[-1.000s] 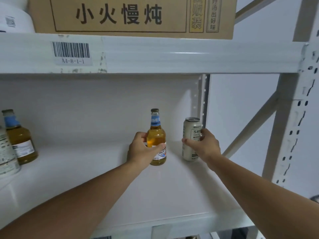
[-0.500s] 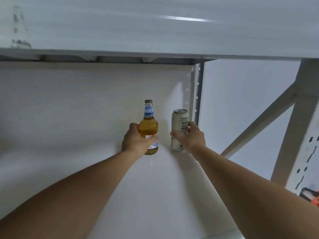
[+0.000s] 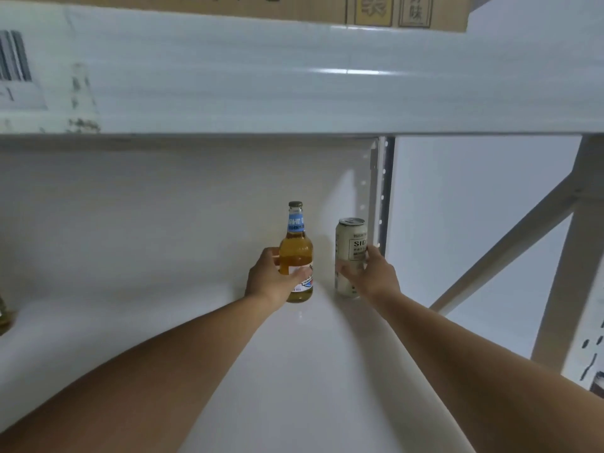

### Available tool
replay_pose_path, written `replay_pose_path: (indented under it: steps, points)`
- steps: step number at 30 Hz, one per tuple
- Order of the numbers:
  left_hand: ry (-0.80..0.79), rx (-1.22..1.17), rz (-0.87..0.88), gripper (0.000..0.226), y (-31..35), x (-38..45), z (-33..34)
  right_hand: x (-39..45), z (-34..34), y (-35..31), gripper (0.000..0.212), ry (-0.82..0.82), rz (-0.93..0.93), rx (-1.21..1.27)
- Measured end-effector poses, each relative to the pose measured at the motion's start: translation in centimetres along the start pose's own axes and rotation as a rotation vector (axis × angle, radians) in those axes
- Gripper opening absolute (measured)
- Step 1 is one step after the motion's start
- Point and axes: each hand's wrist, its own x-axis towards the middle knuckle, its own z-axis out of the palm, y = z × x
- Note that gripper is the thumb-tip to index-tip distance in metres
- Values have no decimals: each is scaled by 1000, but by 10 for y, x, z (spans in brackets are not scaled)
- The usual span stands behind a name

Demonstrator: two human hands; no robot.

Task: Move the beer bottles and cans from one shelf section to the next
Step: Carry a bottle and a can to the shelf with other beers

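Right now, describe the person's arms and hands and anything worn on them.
Both forearms are bare, with no sleeves in view. The left hand and right hand wear no gloves. No watch, bracelet or ring shows on either wrist or on the visible fingers.

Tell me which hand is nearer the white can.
Right. The right hand is wrapped around the white can; the left hand grips the beer bottle beside it.
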Motion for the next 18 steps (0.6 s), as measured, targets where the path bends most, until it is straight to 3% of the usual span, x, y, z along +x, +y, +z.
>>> replay_pose_path:
  steps: [3, 5, 7, 10, 14, 18]
  points:
    - [-51, 85, -13, 100, -1, -5, -12, -16, -8, -4, 78, 67, -33, -103]
    - [-62, 171, -2, 103, -5, -14, -29, -34, -12, -8, 77, 103, -73, -212]
    - [-63, 273, 43, 94, -12, -27, -53, -52, -11, -12, 69, 86, -148, -330]
    - [-101, 484, 116, 85, -26, -54, -98, -78, -4, -29, 65, -67, -229, -494]
    - [-158, 705, 174, 60, -41, -95, -164, -112, 18, -63, 56, -275, -289, -595]
    - [-131, 870, 212, 48, -58, -136, -228, -147, 59, -101, 59, -359, -360, -640]
